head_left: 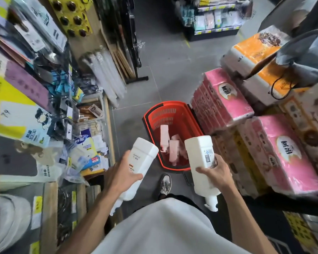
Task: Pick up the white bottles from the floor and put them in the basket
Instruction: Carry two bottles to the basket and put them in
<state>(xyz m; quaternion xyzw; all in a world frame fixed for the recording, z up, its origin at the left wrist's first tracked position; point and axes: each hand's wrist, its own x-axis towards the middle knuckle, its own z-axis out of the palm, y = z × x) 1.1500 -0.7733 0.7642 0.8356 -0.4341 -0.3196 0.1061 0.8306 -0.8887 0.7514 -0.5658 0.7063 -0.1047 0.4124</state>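
The grey floor (154, 57) runs between a blurred shelf (35, 88) of packets on the left and stacked tissue packs (228, 99) on the right, the outer ones cut off by the frame edge. A red basket (165, 104) stands against the pink packs. Inside it lie a few bottles (173, 145), tinted pink, their number hard to make out. Two white bottles are held in the air by its near end, bases forward: the left hand (121, 173) grips the left bottle (138, 162), its nozzle half hidden by the forearm, and the right hand (217, 173) grips the right bottle (202, 158). A shoe (165, 184) is just behind the basket.

White bottles (200, 162) — smooth, matt plastic; basket (173, 109) — red perforated plastic; tissue packs (283, 153) in glossy film.
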